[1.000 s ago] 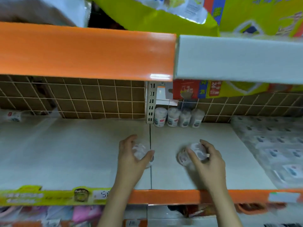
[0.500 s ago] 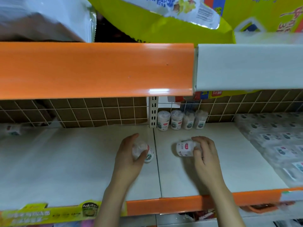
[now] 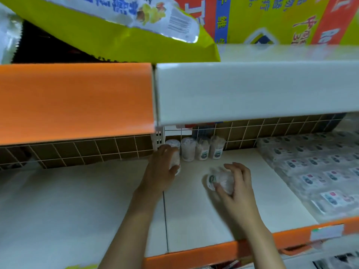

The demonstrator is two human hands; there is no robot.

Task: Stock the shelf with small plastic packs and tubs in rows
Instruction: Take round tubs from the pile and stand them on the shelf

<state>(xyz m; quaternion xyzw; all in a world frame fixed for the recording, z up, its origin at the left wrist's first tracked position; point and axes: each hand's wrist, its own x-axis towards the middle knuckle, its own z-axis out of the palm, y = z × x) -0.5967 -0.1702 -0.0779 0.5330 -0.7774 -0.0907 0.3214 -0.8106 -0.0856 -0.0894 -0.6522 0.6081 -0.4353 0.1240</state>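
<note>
Gripping a clear plastic tub (image 3: 174, 159), the left hand (image 3: 162, 169) holds it upright at the back of the white shelf (image 3: 196, 216), just beside the row of tubs (image 3: 202, 150) at 12 o'clock. The right hand (image 3: 236, 186) grasps another tub (image 3: 220, 180), tipped sideways, mid-shelf. Wrapped flat packs (image 3: 318, 175) lie at 3 o'clock.

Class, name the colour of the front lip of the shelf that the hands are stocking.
Orange, seen in the head view along the shelf's front lip.
</note>
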